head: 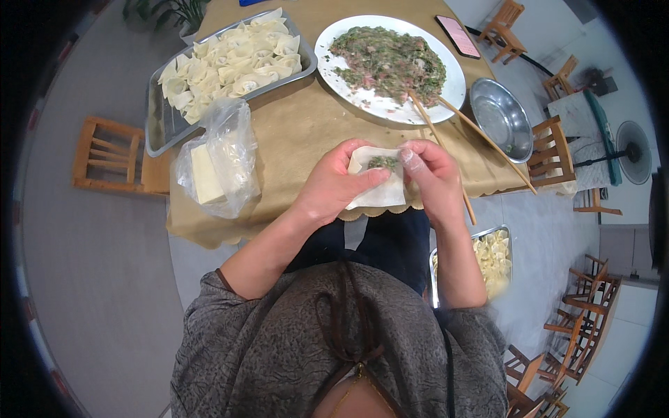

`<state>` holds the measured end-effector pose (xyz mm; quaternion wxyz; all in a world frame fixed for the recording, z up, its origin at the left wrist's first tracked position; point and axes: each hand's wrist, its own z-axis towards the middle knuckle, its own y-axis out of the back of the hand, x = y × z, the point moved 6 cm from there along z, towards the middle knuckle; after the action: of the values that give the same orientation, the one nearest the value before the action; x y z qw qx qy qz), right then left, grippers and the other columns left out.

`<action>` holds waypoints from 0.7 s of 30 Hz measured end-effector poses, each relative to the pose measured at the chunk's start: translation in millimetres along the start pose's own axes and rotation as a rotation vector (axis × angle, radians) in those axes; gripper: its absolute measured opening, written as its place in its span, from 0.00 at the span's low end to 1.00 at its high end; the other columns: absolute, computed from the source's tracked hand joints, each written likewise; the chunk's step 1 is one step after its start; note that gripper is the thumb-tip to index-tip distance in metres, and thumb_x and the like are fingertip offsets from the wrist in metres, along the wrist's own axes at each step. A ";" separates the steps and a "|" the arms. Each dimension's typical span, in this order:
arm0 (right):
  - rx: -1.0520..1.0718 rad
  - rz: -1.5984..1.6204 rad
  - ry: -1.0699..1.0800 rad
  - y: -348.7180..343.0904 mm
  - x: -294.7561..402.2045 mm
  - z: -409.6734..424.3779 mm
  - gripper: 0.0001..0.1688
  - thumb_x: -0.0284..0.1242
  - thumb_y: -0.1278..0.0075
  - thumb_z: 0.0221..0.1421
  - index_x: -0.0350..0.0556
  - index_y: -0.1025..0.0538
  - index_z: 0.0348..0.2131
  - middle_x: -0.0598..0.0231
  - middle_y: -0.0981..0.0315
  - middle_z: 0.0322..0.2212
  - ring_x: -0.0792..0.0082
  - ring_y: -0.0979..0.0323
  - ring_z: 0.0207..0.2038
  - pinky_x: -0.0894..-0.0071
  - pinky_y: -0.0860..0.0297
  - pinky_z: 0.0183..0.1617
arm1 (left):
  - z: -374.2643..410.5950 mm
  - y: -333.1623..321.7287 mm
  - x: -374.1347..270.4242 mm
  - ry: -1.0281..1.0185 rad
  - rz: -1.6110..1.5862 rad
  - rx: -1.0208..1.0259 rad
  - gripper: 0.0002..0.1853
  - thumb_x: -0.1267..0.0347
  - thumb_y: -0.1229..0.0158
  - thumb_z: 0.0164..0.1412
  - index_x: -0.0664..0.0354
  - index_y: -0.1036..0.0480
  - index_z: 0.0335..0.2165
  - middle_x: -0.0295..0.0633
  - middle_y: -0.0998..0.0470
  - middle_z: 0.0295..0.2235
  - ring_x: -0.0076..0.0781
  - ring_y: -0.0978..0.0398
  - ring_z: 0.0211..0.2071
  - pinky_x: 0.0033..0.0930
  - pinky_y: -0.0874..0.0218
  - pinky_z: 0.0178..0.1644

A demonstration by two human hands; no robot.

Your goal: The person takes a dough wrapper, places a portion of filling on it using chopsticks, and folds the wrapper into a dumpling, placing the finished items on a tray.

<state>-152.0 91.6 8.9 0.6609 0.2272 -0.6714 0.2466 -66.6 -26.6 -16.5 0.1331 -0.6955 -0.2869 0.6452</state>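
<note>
A square wonton wrapper (pixel 384 193) is held between my two hands above the table's near edge. Green-flecked meat filling (pixel 383 163) lies on its upper part. My left hand (pixel 339 183) grips the left side, its thumb lying across the wrapper by the filling. At the upper right corner, my right hand (pixel 431 175) pinches the wrapper between floury thumb and fingers. Beyond my hands, a white oval plate (pixel 355 102) bears a mound of minced meat and chopped greens (pixel 392 62). A pair of wooden chopsticks (pixel 483 137) leans on its rim, tips in the filling.
A metal tray (pixel 157 123) of folded wontons (pixel 235 60) stands at the back left. Nearer is a plastic bag with stacked wrappers (pixel 206 175). A steel bowl (pixel 499 112) and a phone (pixel 457 35) sit right. Below, another wonton tray (pixel 494 256) stands beside my right arm.
</note>
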 end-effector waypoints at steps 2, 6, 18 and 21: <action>-0.024 -0.088 0.079 -3.5 6.1 -6.5 0.07 0.24 0.49 0.52 0.40 0.26 0.33 0.71 0.28 0.27 0.80 0.32 0.29 0.82 0.35 0.33 | -0.5 5.0 1.9 -0.008 0.056 -0.044 0.19 0.78 0.43 0.53 0.67 0.38 0.44 0.41 0.28 0.37 0.25 0.27 0.36 0.28 0.32 0.41; 0.017 -0.585 0.655 -17.8 36.7 -17.9 0.09 0.21 0.47 0.45 0.40 0.25 0.31 0.56 0.27 0.32 0.57 0.28 0.36 0.68 0.32 0.39 | -1.1 8.8 6.3 0.036 -0.067 -0.035 0.16 0.76 0.43 0.54 0.68 0.35 0.41 0.40 0.27 0.35 0.24 0.27 0.36 0.27 0.32 0.38; 0.102 -0.612 0.694 -17.8 39.8 -24.9 0.12 0.22 0.47 0.47 0.40 0.26 0.35 0.58 0.29 0.35 0.64 0.29 0.35 0.72 0.33 0.37 | -7.0 3.0 1.2 0.016 -0.151 0.036 0.14 0.74 0.44 0.55 0.67 0.34 0.41 0.39 0.27 0.36 0.25 0.27 0.36 0.28 0.33 0.41; 0.051 -0.207 0.258 -6.5 20.1 -13.0 0.13 0.23 0.48 0.50 0.40 0.27 0.38 0.63 0.30 0.36 0.73 0.31 0.34 0.77 0.34 0.37 | -6.8 2.5 -0.9 -0.006 -0.076 0.048 0.14 0.74 0.43 0.55 0.67 0.32 0.40 0.39 0.26 0.35 0.24 0.27 0.36 0.27 0.33 0.40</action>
<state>-138.3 95.3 29.3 0.7574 0.2786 -0.5476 0.2211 -59.4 -27.8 -16.3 0.1733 -0.6786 -0.2980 0.6486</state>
